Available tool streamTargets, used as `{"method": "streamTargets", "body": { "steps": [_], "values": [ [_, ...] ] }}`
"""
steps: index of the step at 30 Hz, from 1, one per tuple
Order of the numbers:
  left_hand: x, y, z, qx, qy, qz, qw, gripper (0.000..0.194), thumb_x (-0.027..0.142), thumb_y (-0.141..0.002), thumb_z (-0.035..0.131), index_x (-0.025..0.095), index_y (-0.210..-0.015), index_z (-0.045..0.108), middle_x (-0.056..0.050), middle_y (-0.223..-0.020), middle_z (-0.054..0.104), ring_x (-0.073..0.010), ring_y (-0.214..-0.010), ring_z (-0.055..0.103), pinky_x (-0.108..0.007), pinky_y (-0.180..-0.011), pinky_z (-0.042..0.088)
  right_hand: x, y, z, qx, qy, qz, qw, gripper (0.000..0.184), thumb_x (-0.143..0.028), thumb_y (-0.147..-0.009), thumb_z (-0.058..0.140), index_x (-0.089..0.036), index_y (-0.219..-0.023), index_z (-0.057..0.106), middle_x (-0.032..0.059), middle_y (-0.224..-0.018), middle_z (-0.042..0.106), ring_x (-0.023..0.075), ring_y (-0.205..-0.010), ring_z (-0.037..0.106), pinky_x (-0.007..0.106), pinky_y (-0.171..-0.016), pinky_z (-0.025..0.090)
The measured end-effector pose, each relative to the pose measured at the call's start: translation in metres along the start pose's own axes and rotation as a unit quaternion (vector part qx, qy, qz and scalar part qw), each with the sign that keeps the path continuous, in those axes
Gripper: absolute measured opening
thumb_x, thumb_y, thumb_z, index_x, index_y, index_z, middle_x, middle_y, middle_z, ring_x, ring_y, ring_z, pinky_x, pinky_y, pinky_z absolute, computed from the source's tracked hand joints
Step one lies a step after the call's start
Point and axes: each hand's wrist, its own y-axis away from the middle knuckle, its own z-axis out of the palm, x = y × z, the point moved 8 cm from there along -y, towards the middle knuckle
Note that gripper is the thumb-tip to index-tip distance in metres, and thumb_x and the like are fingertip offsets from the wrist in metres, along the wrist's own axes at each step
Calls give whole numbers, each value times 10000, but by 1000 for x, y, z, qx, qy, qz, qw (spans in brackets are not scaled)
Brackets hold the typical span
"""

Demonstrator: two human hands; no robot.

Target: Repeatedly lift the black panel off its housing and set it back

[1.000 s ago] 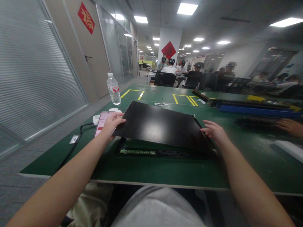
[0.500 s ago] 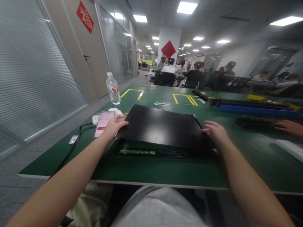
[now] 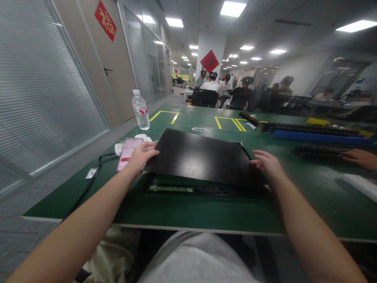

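A thin, glossy black screen panel lies tilted above a dark frame, its left side raised. A strip of green circuit board shows along the frame's near edge; the panel hides most of the rest. My left hand pinches the panel's left edge, thumb on top and the other fingers partly out of sight. At the opposite edge, my right hand has its thumb and curled fingers on the panel's right side.
Beside my left hand lies a phone with a timer on its screen; a cable runs near it. A water bottle stands behind. To the right are a long blue strip, dark strips and another person's hand.
The panel's left side has risen very slightly with my left hand. My right hand has stayed almost still at the right edge.
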Motion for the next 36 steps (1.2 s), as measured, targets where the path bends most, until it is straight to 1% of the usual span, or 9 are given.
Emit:
{"method": "streamTargets", "body": {
  "steps": [5, 12, 20, 26, 29, 33, 36],
  "values": [
    [3, 1, 2, -8, 8, 12, 1000, 424, 184, -471, 807, 182, -839, 598, 9, -654, 685, -192, -608, 653, -288, -589, 496, 1, 0, 1, 0, -7, 2, 1000, 461, -309, -717, 638, -145, -1143, 704, 86, -683, 720, 117, -447, 514, 216, -394, 293],
    [2, 3, 5, -12, 4, 12, 1000, 398, 165, -483, 798, 198, -815, 582, 12, -663, 703, -194, -606, 668, -293, -585, 516, -2, 3, 0, 7, -9, 9, 1000, 443, -294, -724, 638, -151, -1138, 701, 76, -667, 712, 109, -435, 490, 219, -409, 320],
    [4, 3, 3, -6, -12, 15, 1000, 393, 184, -479, 798, 194, -810, 586, 24, -640, 695, -184, -591, 665, -285, -582, 522, -3, 4, 2, 7, -4, 13, 1000, 454, -286, -720, 629, -135, -1143, 695, 81, -665, 706, 117, -455, 500, 221, -422, 327],
    [4, 3, 2, 7, -24, 2, 1000, 417, 201, -454, 779, 182, -818, 576, 40, -627, 688, -172, -603, 663, -268, -587, 514, -2, 3, 3, 9, -6, 18, 1000, 475, -282, -714, 609, -119, -1153, 685, 83, -656, 701, 113, -441, 487, 220, -420, 312],
    [4, 2, 2, 7, -30, 0, 1000, 414, 211, -454, 778, 180, -817, 581, 45, -615, 677, -175, -603, 664, -269, -584, 511, 0, 2, 3, 8, -14, 18, 1000, 456, -266, -712, 608, -123, -1137, 688, 79, -640, 698, 113, -444, 482, 215, -418, 307],
    [3, 2, 0, 11, -33, 0, 999, 410, 217, -449, 777, 183, -806, 579, 51, -596, 667, -166, -575, 649, -260, -562, 500, 2, 0, 4, 6, -17, 16, 1000, 423, -258, -710, 620, -128, -1106, 695, 75, -615, 691, 121, -455, 500, 214, -425, 328],
    [3, 1, -1, 10, -41, 5, 999, 399, 230, -460, 773, 186, -807, 581, 45, -597, 667, -175, -577, 652, -262, -545, 494, 3, -1, 5, 5, -18, 18, 1000, 416, -257, -712, 622, -125, -1099, 695, 76, -609, 689, 124, -461, 515, 214, -431, 339]
  ]
}}
